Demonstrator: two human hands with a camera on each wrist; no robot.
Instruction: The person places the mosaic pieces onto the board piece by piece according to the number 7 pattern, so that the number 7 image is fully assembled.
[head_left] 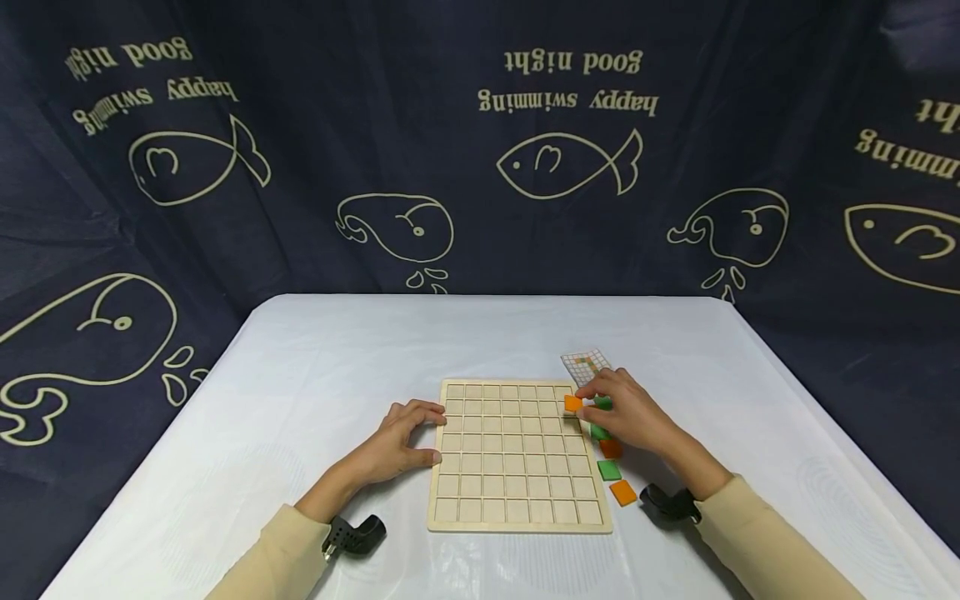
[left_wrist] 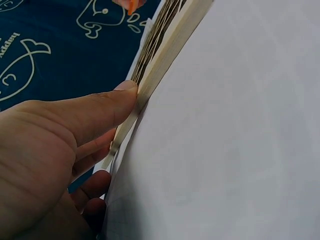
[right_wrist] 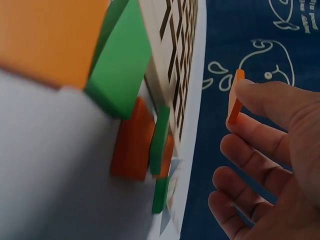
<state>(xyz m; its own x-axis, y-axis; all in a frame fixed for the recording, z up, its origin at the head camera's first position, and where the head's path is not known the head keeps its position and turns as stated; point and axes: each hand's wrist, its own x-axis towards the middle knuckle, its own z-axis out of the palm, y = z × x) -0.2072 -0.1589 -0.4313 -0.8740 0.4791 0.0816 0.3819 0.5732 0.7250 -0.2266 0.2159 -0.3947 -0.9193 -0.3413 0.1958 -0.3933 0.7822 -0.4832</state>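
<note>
A light wooden grid board (head_left: 517,460) lies flat on the table, its square cells bare. My left hand (head_left: 392,446) rests at the board's left edge; in the left wrist view the thumb tip touches the rim (left_wrist: 158,70). Between thumb and index finger my right hand (head_left: 632,410) pinches a thin square orange tile (head_left: 573,403), raised over the board's upper right corner. The right wrist view shows the same tile (right_wrist: 236,97) edge-on, the other fingers loosely curled below it.
Right of the board lie several loose tiles: a green tile (head_left: 609,470), an orange tile (head_left: 623,492) and a darker orange tile (head_left: 611,449) among them. A printed pattern card (head_left: 585,364) lies beyond the board's top right corner, partly behind the right hand. Dark patterned cloth (head_left: 480,250) hangs behind the table.
</note>
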